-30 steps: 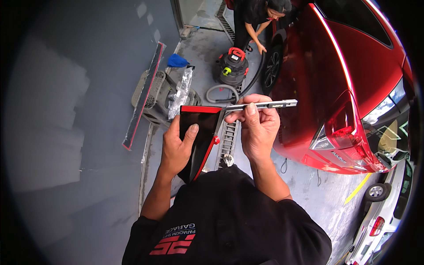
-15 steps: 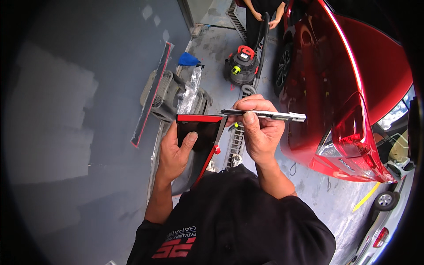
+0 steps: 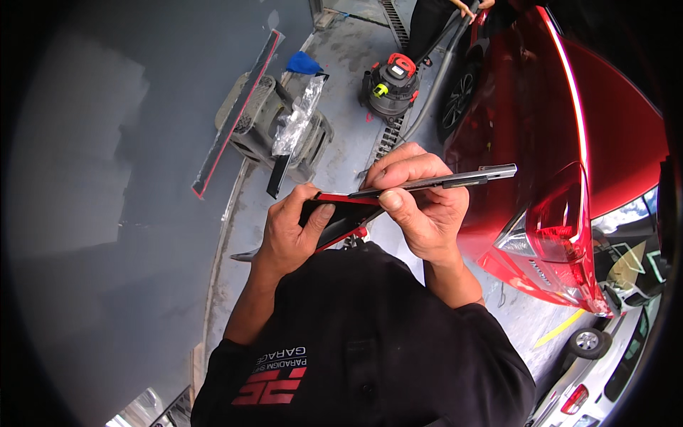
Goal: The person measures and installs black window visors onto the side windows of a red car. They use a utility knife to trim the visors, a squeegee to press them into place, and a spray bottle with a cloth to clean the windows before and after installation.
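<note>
A grey wall [image 3: 85, 235] rises along my left, its paint patched in lighter and darker shades. Ahead of me the floor [image 3: 352, 57] is pale grey and stained, with a slotted drain [image 3: 395, 25] running through it. A grey stool [image 3: 260, 110] stands near the wall. To my right, a red car [image 3: 498, 128] catches a bright streak of light; beyond a yellow line [image 3: 558, 329] sits a white car [image 3: 596, 373].
</note>
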Motion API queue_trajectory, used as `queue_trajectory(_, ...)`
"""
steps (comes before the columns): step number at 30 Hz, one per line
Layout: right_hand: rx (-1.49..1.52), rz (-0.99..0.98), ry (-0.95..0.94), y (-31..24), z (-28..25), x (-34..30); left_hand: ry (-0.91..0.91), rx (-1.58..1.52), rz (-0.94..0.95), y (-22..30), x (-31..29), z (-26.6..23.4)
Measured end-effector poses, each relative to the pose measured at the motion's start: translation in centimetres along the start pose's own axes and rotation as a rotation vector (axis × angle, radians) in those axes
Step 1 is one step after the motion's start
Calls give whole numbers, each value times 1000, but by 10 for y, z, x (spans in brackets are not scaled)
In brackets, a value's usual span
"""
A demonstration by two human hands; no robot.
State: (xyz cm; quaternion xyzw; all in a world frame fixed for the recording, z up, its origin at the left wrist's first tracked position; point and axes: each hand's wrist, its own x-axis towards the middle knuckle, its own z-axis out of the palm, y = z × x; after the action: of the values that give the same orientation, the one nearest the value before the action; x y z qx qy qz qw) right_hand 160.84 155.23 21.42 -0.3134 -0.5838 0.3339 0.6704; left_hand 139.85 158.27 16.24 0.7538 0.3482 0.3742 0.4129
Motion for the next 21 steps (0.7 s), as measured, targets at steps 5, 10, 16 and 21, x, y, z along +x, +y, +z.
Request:
queue_trajectory(5, 13, 62, -8, 2, 3, -2, -37, 29, -67, 7, -5, 2)
queue_trajectory(10, -5, 83, 61, 15, 6, -11, -34, -57, -115, 11, -5, 7)
queue_trajectory(16, 44, 129, 167, 21, 13, -7, -50, -41, -228, 13, 3, 4)
queue_trajectory(21, 11, 162, 122, 20, 16, -9, -34, -108, -161, 2, -3, 5)
